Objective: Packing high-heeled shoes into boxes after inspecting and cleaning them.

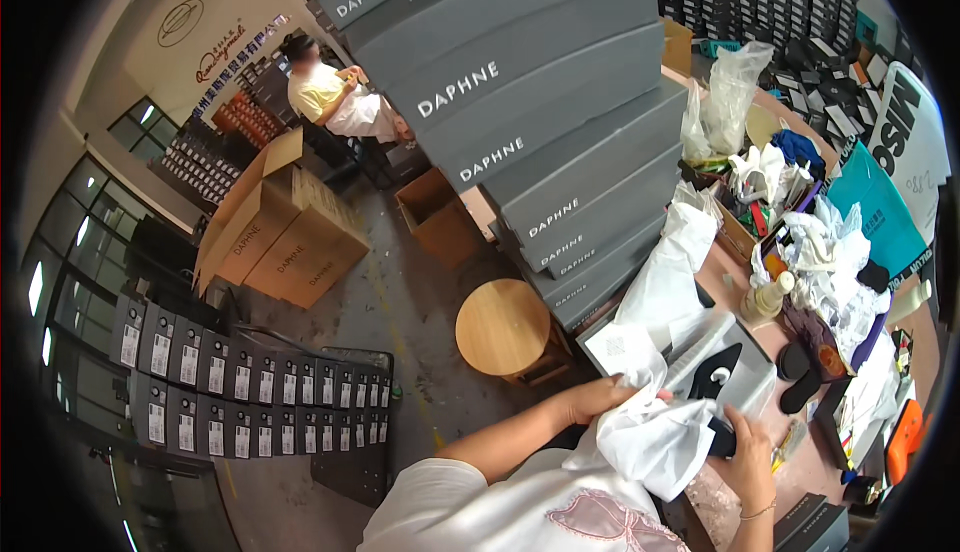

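Note:
My left hand (600, 399) is closed on a crumpled sheet of white tissue paper (655, 442) in front of my chest. My right hand (748, 454) grips a black shoe (721, 438), mostly covered by that paper. Just beyond both hands lies an open grey shoebox (752, 340) on the worktable. Inside it, another black shoe (716, 373) with a pale round detail rests beside white wrapping. More white paper (672, 262) spills over the box's far left side, against the stack.
A tall stack of grey shoeboxes (560, 82) rises past the table's left edge. Cluttered on the table are a squeeze bottle (766, 298), crumpled paper (825, 252) and an orange-handled tool (903, 442). Left are a round wooden stool (503, 327), cartons (290, 232) and a seated person (340, 97).

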Tool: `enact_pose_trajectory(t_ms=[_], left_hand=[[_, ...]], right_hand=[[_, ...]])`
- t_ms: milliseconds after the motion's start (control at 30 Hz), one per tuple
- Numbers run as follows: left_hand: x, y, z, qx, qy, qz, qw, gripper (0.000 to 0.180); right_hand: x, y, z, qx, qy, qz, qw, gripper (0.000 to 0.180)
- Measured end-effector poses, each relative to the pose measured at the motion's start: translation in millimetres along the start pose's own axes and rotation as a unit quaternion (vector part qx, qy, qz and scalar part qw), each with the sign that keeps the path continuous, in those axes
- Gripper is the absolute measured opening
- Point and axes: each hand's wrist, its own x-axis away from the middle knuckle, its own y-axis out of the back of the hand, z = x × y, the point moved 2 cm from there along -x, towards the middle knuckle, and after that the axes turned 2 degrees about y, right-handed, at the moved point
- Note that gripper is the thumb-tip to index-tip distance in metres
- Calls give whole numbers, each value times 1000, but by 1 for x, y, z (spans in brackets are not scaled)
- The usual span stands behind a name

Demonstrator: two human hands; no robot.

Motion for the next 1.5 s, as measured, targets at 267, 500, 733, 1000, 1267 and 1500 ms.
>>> enact_pose_trajectory(t_ms=[267,500,733,1000,1267,1500], left_hand=[[-40,10,-36,-6,22,-247,969,53],[-65,16,-80,-202,-136,-146,959,27],[-77,21,-134,89,-320,-301,894,19],[-162,94,-53,-659,-227,-14,717,35],[-160,-33,-45,-324,250,260,875,84],[-124,-1,20,130,373,92,914,89]], right_hand=[[-6,-23,-32,-122,-124,-151,973,46],[0,-4,-11,-74,-89,-134,984,48],[41,-70,-57,-396,-414,-370,731,33],[53,-45,-66,-408,-473,-361,693,46],[12,11,-60,-333,-289,126,889,62],[-39,-34,-30,-65,-163,-195,965,37]])
